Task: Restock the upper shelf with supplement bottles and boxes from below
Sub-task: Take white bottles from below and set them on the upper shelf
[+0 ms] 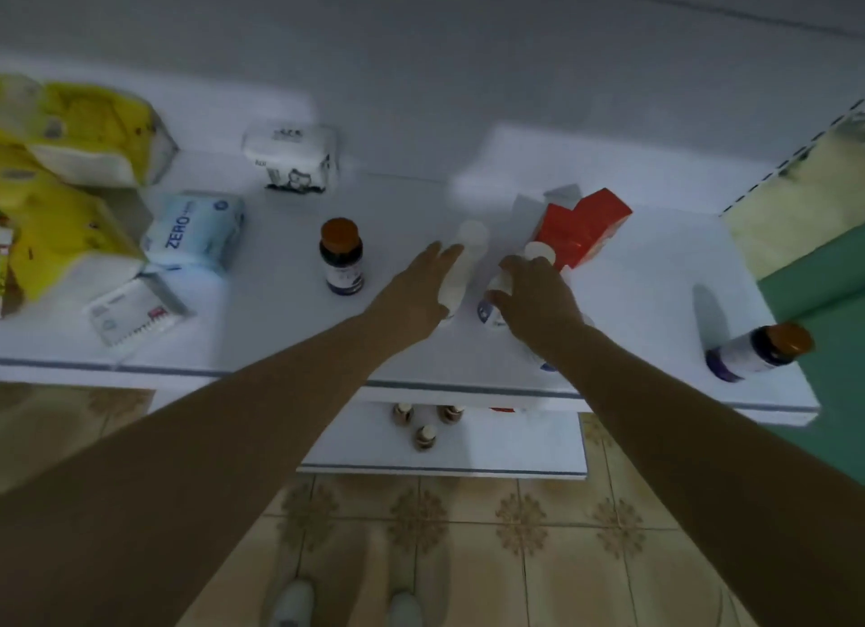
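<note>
**Head view: two hands at white bottles on the upper shelf**

Head view shows the right hand (538, 298) with its fingers curled over a blue-labelled bottle (489, 310) on the upper shelf (655, 289). The hand hides most of this bottle, so I cannot tell if it stands or is tilted. The left hand (416, 294) is flat, with straight fingers lying along the side of a plain white bottle (463, 261). Blur makes the contact unsure. Just behind the right hand is a red box (585, 233), its print unreadable. A brown-capped bottle (341, 256) stands upright left of the hands. Another dark bottle (758, 352) is near the shelf's right end. On the lower shelf (515, 448) three small bottles (426, 422) show, and the rest is hidden under the upper shelf. Tissue packs (70, 134) at far left are cut off by the frame.
</note>
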